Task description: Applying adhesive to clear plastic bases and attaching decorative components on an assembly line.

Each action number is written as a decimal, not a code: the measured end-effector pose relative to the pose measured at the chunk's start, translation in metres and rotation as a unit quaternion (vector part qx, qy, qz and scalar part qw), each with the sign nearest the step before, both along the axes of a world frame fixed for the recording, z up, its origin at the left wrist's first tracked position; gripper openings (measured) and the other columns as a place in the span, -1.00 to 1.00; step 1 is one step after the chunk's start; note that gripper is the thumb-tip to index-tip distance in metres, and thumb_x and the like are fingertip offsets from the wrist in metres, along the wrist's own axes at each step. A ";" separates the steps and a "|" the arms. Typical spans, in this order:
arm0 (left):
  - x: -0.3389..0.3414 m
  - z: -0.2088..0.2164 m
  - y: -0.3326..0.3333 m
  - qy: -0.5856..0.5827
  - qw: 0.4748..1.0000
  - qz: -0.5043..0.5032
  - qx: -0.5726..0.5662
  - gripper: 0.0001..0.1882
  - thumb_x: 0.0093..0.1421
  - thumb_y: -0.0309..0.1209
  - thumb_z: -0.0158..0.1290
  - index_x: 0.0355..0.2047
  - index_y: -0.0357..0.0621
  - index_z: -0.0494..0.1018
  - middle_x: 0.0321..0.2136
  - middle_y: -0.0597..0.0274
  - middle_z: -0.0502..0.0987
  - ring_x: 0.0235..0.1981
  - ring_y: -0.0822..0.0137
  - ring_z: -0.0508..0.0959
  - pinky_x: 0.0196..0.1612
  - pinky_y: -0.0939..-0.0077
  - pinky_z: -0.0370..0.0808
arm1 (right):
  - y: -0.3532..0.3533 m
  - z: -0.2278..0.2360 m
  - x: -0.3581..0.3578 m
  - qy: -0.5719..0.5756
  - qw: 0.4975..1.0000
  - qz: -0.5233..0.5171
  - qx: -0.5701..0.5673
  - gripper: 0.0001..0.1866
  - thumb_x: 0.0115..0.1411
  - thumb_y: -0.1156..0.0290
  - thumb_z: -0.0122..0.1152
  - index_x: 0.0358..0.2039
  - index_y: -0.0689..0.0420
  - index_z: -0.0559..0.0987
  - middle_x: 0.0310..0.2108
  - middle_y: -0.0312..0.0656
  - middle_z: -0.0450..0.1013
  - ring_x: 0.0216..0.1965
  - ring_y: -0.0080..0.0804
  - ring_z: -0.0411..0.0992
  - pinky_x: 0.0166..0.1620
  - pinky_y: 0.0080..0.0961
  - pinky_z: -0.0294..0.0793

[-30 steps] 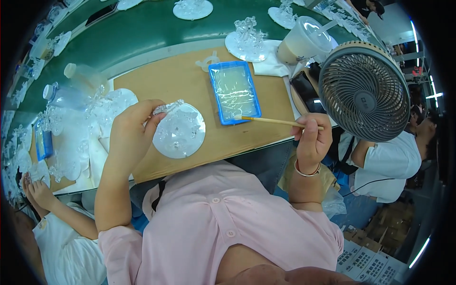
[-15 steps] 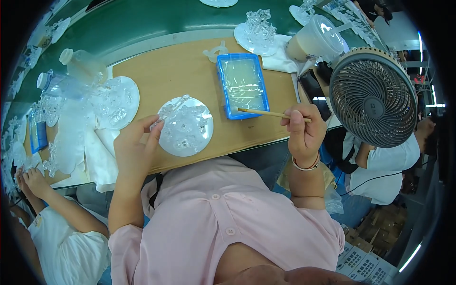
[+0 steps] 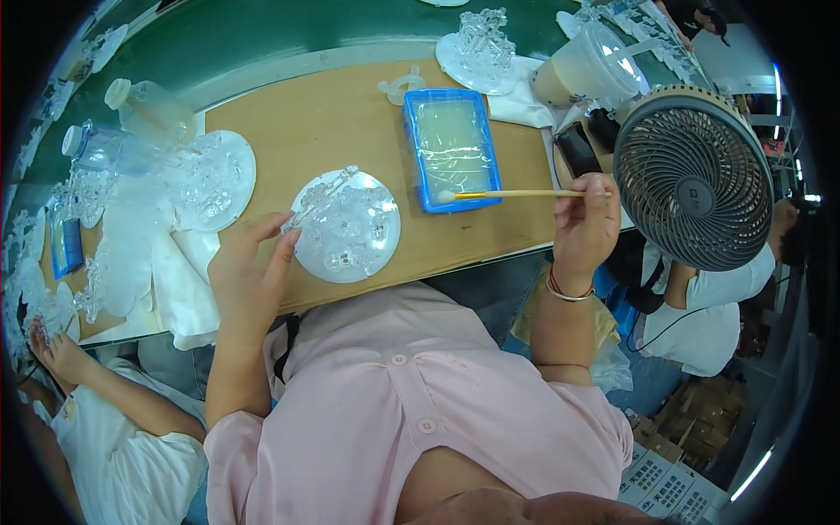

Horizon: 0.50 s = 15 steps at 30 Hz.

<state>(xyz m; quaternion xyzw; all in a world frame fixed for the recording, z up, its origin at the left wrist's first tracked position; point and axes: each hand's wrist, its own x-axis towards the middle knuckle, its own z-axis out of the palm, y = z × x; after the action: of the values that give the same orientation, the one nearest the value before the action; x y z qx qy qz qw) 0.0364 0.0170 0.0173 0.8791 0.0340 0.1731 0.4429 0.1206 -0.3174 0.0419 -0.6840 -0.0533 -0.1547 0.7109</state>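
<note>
A round white disc [image 3: 385, 254] lies on the cardboard in front of me, bearing a cluster of clear plastic pieces [image 3: 337, 219]. My left hand [image 3: 254, 249] is at the disc's left edge, thumb and forefinger pinching the end of a clear piece there. In my right hand [image 3: 588, 219] is a thin wooden-handled paintbrush [image 3: 516, 193], held level between thumb and fingers. Its pale tip lies over the near edge of a blue tray [image 3: 423, 166], whose pale, glossy contents look like gel or liquid; contact cannot be made out.
Left are two bottles [image 3: 96, 144], a second disc with clear pieces [image 3: 236, 153] and white cloth [image 3: 188, 297]. A lidded drink cup [image 3: 573, 79], black objects [image 3: 577, 150] and a fan [image 3: 696, 184] stand right. A co-worker's hands [image 3: 61, 354] are at the far left.
My right hand has moved right and slightly up, drawing the brush tip along the tray's near side. My left hand stays at the disc. The view has shifted slightly.
</note>
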 end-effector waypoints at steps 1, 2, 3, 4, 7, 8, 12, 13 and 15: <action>0.000 -0.001 0.000 -0.005 1.000 0.000 0.004 -0.77 0.02 -0.49 0.23 -0.27 -0.20 0.55 -0.35 0.14 0.59 -0.34 0.29 0.57 -0.22 0.49 0.47 | -0.004 -0.002 0.000 0.000 1.000 -0.008 0.012 -0.75 0.35 0.31 -0.10 -0.37 0.22 0.38 -0.63 -0.21 0.32 -0.67 -0.60 0.25 -0.60 -0.75 0.17; 0.000 -0.001 0.000 0.000 1.000 0.002 0.006 -0.77 0.02 -0.49 0.23 -0.27 -0.20 0.55 -0.35 0.14 0.59 -0.34 0.29 0.57 -0.22 0.49 0.47 | -0.004 -0.003 -0.003 0.005 1.000 -0.007 0.014 -0.75 0.35 0.31 -0.10 -0.37 0.22 0.38 -0.63 -0.21 0.32 -0.67 -0.60 0.25 -0.60 -0.75 0.17; 0.001 0.000 -0.001 -0.002 1.000 0.002 -0.002 -0.79 0.03 -0.50 0.23 -0.28 -0.21 0.55 -0.36 0.14 0.59 -0.36 0.29 0.57 -0.24 0.50 0.47 | -0.003 -0.002 -0.007 -0.006 0.999 -0.014 0.044 -0.75 0.35 0.31 -0.11 -0.37 0.22 0.38 -0.63 -0.20 0.32 -0.68 -0.59 0.24 -0.60 -0.75 0.18; 0.001 0.000 -0.001 -0.003 1.000 0.002 -0.010 -0.80 0.03 -0.50 0.23 -0.29 -0.22 0.56 -0.38 0.14 0.59 -0.37 0.30 0.58 -0.26 0.51 0.47 | -0.001 0.000 -0.012 -0.016 0.997 -0.021 0.073 -0.76 0.35 0.31 -0.12 -0.36 0.22 0.37 -0.63 -0.19 0.31 -0.68 -0.59 0.23 -0.59 -0.74 0.18; 0.003 0.000 -0.001 -0.010 1.000 -0.004 -0.014 -0.80 0.03 -0.52 0.22 -0.29 -0.22 0.56 -0.40 0.14 0.59 -0.40 0.30 0.58 -0.30 0.54 0.47 | 0.017 -0.001 -0.035 -0.017 0.999 0.011 0.048 -0.74 0.35 0.27 -0.13 -0.34 0.22 0.35 -0.63 -0.17 0.31 -0.68 -0.54 0.23 -0.58 -0.72 0.20; 0.003 0.000 -0.001 -0.008 1.000 -0.005 -0.014 -0.80 0.03 -0.52 0.22 -0.29 -0.22 0.56 -0.40 0.14 0.59 -0.40 0.30 0.58 -0.30 0.54 0.47 | 0.020 -0.003 -0.044 -0.025 0.998 0.050 0.005 -0.74 0.35 0.26 -0.12 -0.33 0.21 0.35 -0.62 -0.17 0.31 -0.68 -0.52 0.24 -0.59 -0.69 0.21; 0.003 -0.002 -0.002 -0.013 1.000 -0.004 -0.021 -0.80 0.03 -0.52 0.22 -0.29 -0.22 0.56 -0.39 0.14 0.60 -0.40 0.32 0.58 -0.31 0.56 0.47 | 0.040 -0.016 -0.067 -0.023 0.992 0.097 -0.079 -0.75 0.33 0.25 -0.08 -0.35 0.19 0.36 -0.61 -0.16 0.34 -0.67 -0.52 0.28 -0.59 -0.64 0.27; 0.003 -0.001 -0.002 -0.013 1.000 -0.004 -0.023 -0.80 0.03 -0.52 0.22 -0.29 -0.22 0.56 -0.39 0.14 0.60 -0.40 0.32 0.58 -0.31 0.55 0.47 | 0.042 -0.019 -0.066 -0.058 0.977 0.145 -0.145 -0.77 0.31 0.28 -0.05 -0.36 0.19 0.37 -0.59 -0.13 0.37 -0.67 -0.49 0.31 -0.58 -0.61 0.29; 0.003 -0.001 -0.001 -0.010 1.000 -0.005 -0.023 -0.81 0.03 -0.52 0.22 -0.29 -0.22 0.56 -0.39 0.15 0.60 -0.40 0.32 0.58 -0.31 0.55 0.47 | 0.048 -0.022 -0.063 -0.092 0.954 0.192 -0.210 -0.80 0.29 0.30 -0.02 -0.36 0.19 0.37 -0.56 -0.10 0.40 -0.66 -0.46 0.34 -0.58 -0.57 0.30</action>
<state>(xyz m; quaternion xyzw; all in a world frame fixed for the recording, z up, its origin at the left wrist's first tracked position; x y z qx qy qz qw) 0.0390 0.0158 0.0167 0.8668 0.0294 0.1790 0.4645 0.0578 -0.2698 0.0199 -0.7776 -0.2805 -0.0625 0.5592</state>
